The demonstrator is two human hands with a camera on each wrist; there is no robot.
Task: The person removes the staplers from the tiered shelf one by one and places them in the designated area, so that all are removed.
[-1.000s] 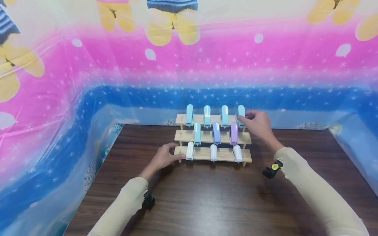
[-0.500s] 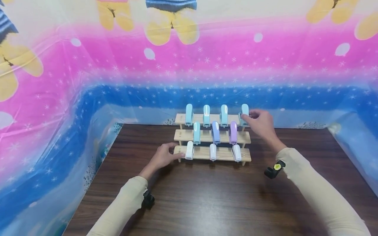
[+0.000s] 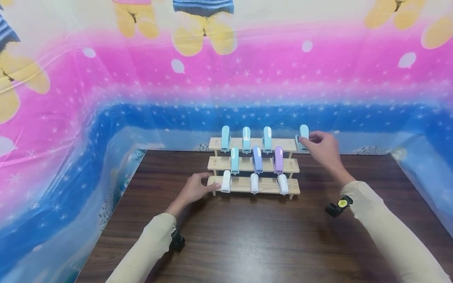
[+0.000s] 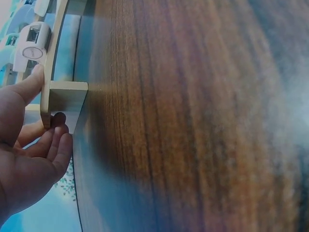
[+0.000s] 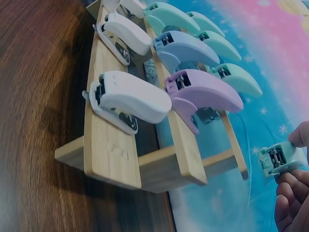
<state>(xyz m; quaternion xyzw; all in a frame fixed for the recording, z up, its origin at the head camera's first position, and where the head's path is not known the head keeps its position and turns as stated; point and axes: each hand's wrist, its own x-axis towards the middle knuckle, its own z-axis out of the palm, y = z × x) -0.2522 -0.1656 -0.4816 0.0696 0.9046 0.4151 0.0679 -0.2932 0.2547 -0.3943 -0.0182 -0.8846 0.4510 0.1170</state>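
A wooden three-tier rack (image 3: 244, 184) stands on the table and bears several small staplers. My left hand (image 3: 194, 188) grips the left end of its bottom tier, thumb on top and fingers beneath, close to a white stapler (image 3: 225, 181). Just past the right end of the top tier, my right hand (image 3: 323, 149) pinches a mint-green stapler (image 3: 303, 137). In the right wrist view, this mint-green stapler (image 5: 280, 157) is apart from the rack, its metal mouth facing the camera. Three more mint staplers (image 3: 267, 139) are on the top tier.
On the middle tier sit a mint, a blue (image 3: 257, 159) and a purple stapler (image 3: 278, 159). Two more white staplers (image 3: 254, 183) are on the bottom tier. The dark wood table (image 3: 240, 239) meets a patterned cloth (image 3: 184, 118) behind the rack.
My right hand has moved to the right with the mint-green stapler, taking it from the top tier's right end to beyond its edge. My left hand stays on the rack.
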